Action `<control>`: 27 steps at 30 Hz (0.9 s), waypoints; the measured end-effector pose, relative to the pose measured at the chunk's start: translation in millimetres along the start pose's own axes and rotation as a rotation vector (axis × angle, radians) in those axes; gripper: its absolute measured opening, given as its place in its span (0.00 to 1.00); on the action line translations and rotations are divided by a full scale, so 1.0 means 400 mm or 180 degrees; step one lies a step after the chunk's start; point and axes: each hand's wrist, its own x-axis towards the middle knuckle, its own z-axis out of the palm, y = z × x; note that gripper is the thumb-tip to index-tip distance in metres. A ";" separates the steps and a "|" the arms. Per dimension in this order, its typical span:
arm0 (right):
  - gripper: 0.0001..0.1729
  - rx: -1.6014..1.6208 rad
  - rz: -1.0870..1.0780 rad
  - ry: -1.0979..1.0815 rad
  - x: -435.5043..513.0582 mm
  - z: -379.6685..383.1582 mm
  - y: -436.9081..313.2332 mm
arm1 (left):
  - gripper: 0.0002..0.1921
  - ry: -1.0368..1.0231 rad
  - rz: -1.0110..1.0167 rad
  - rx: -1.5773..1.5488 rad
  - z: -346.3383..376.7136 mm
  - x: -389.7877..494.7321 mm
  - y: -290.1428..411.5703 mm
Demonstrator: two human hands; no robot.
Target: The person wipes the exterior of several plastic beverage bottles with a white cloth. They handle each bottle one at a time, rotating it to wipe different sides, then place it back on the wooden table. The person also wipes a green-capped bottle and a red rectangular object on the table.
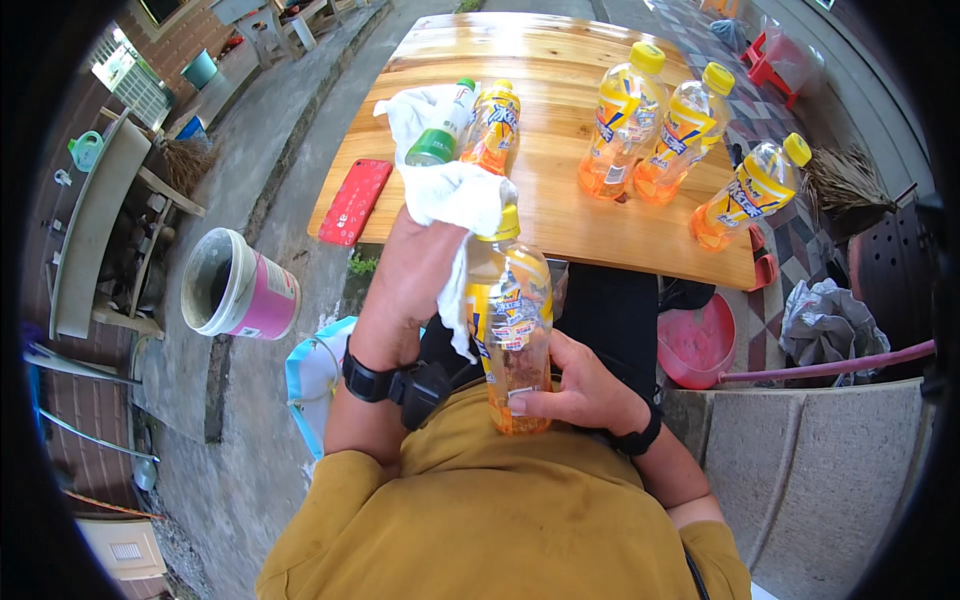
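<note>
My right hand [596,386] grips the lower part of an empty-looking clear plastic drink bottle [517,300] with a yellow cap and an orange base, upright in front of my body. My left hand [424,262] holds a white cloth [457,196] that lies over its fingers and hangs down against the bottle's upper side. On the wooden table [555,217] beyond, a green-capped bottle [442,124] lies on another part of white cloth, beside a yellow-capped bottle [495,124]. Three more yellow-capped bottles [622,120] are at the right. A red phone [355,201] lies near the left edge.
A white and pink bucket [262,292] is left of the table on the concrete ground. A blue and white bag [311,375] is by my left arm. At the right are a pink dustpan [697,341], a crumpled grey bag [832,326] and a concrete block [817,465].
</note>
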 end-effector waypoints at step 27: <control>0.28 0.0994 -0.0472 0.1980 -0.011 0.024 0.028 | 0.22 -0.1721 -0.1140 0.0963 -0.010 -0.119 -0.146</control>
